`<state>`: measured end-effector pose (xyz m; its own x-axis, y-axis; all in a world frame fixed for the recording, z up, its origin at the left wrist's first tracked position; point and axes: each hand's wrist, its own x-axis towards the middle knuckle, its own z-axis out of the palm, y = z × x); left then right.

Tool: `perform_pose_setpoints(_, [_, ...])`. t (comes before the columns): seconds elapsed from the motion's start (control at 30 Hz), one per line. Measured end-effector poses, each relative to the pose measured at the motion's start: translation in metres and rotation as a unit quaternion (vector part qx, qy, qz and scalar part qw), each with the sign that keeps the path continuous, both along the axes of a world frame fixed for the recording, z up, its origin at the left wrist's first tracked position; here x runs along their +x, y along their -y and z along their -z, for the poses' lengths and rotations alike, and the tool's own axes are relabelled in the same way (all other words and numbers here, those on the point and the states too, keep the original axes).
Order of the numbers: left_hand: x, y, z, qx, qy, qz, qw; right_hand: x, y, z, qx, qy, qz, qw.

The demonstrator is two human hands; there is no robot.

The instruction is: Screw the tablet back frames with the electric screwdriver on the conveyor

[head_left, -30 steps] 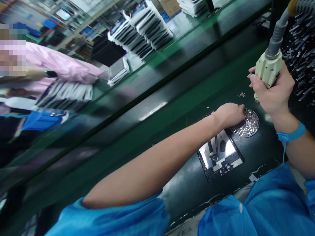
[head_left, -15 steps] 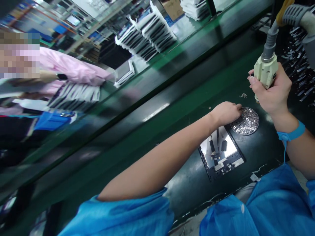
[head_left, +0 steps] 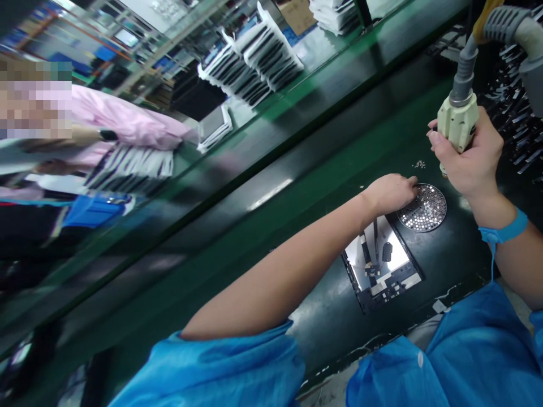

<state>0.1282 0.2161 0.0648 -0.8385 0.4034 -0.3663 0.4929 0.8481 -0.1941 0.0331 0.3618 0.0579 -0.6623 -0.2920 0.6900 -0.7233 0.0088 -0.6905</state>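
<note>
My right hand [head_left: 477, 155] is wrapped round a cream-coloured electric screwdriver [head_left: 456, 121], which hangs tip down from a thick grey cable. My left hand [head_left: 392, 193] reaches over the left rim of a round tray [head_left: 429, 213] with many small shiny screws on it. Its fingers are bent together among them; what they pinch, if anything, is hidden. Just below that wrist lies an opened tablet-like panel [head_left: 384, 263], with a silver back, black strips and small parts along its lower edge. My left forearm covers part of its upper left side.
A little heap of tiny parts [head_left: 419, 164] lies beyond the tray. Dark metallic strips [head_left: 515, 107] crowd the far right. Across the raised green ledge stand stacks of white-edged panels [head_left: 254, 62], and a co-worker in a pink sleeve [head_left: 136, 118] handles similar ones.
Both hands stay nearly where they were, the right with the screwdriver, the left at the tray. The view has shifted very slightly.
</note>
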Motion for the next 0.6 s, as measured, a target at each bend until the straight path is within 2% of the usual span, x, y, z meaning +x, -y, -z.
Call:
perform_pose_setpoints(0.23, [0.002,0.003,-0.003,-0.007,0.035,-0.015,0.999,-0.001,-0.001,0.0,-0.001,0.008,-0.014,1.0])
perform_pose_setpoints(0.47, [0.004,0.001,-0.012,-0.018,0.071,-0.018,0.997,-0.003,-0.003,0.0,0.017,0.016,-0.006,1.0])
perform_pose_setpoints(0.6, [0.005,-0.005,-0.012,-0.031,0.055,-0.019,0.998,-0.004,-0.003,0.002,0.027,0.024,-0.001,0.999])
